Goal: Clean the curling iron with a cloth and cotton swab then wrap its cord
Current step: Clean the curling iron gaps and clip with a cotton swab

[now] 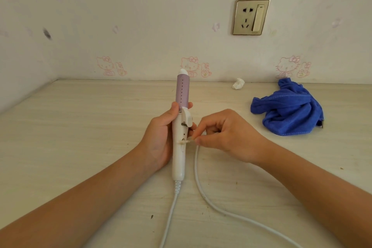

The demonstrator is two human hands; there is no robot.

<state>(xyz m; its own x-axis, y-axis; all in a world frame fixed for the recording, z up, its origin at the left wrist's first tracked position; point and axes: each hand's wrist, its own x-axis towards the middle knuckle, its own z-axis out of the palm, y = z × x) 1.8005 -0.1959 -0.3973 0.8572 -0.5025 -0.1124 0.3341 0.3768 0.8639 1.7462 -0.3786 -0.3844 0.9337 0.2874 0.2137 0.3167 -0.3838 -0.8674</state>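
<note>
1. Curling iron (182,92) upright in my left grip (159,133), fingers wrapped round the white handle, barrel above the grip.
2. Right grip (227,133) pinches cotton swab (186,141), tip on the handle just right of left grip.
3. I judge it light, stiff, smooth plastic, so hold mid-handle.
4. Cord (201,193) looks limp, trails below the grip over table (80,127); cloth (287,110) lies well right.

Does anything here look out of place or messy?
A crumpled white wad lies loose on the table by the wall, and a dark smudge marks the wall at left. Nothing looks spilled or broken.
</note>
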